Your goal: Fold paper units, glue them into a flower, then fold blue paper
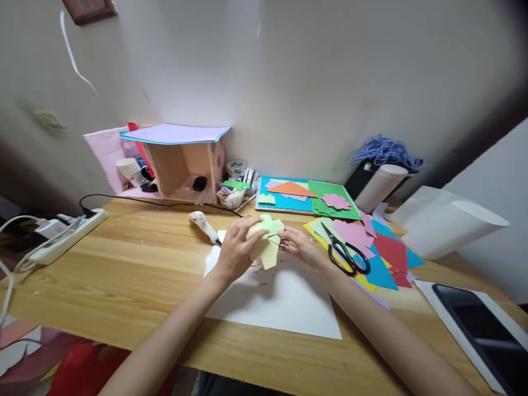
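Both hands meet over the middle of the wooden worktop (136,264), holding a pale yellow paper cut-out (267,242) just above a white sheet (289,302) that lies flat in front of the person. The left hand (236,250) has its fingers closed on the left side of the cut-out, thumb on top. The right hand (301,247) pinches the cut-out's right edge between curled fingers; a thin dark line shows at that edge, too small to tell what it is.

Just left of the hands a white glue gun (203,224) lies on the worktop, its tip pointing toward the white sheet. To the right, black-handled scissors (344,254) rest shut on a loose pile of coloured paper (383,253) in pink, red, blue and yellow. Behind them, against the wall, a blue sheet (284,202) carries green, orange and pink shapes, among them a pink flower cut-out (336,201). A pink open-fronted box (185,168) stands further left, roofed with a lilac sheet, with paper cups (128,166) beside it. A white power strip (66,234) sits at the left edge, and a dark tablet (482,324) lies at the near right corner
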The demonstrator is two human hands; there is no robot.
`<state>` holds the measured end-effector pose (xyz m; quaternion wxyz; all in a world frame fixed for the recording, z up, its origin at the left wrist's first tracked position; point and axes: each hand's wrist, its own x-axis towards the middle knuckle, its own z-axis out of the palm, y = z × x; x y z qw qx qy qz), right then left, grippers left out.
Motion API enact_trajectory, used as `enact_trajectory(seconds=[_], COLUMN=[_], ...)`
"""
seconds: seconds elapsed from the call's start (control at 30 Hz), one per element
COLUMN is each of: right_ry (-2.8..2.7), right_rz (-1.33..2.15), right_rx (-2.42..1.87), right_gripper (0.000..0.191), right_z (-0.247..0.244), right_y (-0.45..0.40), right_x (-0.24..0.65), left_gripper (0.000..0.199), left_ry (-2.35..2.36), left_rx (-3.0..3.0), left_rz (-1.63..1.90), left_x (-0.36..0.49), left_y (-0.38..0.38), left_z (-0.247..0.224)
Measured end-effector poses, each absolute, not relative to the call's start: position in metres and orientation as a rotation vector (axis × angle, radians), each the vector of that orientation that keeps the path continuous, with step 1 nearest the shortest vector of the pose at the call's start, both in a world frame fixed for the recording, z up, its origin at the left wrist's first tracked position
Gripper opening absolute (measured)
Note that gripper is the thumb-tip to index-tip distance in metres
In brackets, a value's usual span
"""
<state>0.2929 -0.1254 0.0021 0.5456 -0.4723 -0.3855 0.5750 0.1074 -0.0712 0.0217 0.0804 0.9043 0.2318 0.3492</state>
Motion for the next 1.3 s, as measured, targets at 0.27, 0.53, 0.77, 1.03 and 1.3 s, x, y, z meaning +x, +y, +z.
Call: enact_trajectory(seconds=[0.27,0.53,0.77,1.03,1.3], right_ry=[-0.911,-1.09,-1.257,-1.316,-1.177], right_rz=[1.283,1.306,1.363,1.075,1.084], right_rx=[-1.126,-1.187,-1.172,-1.365,-1.429], right_gripper=[0.023,0.028,0.029,0.033,0.032], right_z=[-0.004,-0.013,-0.018,-0.009,-0.004], right_y=[-0.119,-0.116,-0.117,-0.114,-0.112], right_x=[0.308,0.31,0.305,0.298,0.294], left_gripper=[0.067,0.037,0.035,0.032,0.031], left_ry=[0.714,0.684,0.884,0.988,0.995], left_rx=[1.576,1.321,1.508,1.558,1.611], left_rz=[0.806,0.544,0.472,0.466,0.437], left_x=[0.117,0.099,0.108,0.114,0.115], left_y=[-0.051,-0.046,-0.056,-0.064,-0.068], left_z=[-0.004,0.007,0.004,-0.001,0.001])
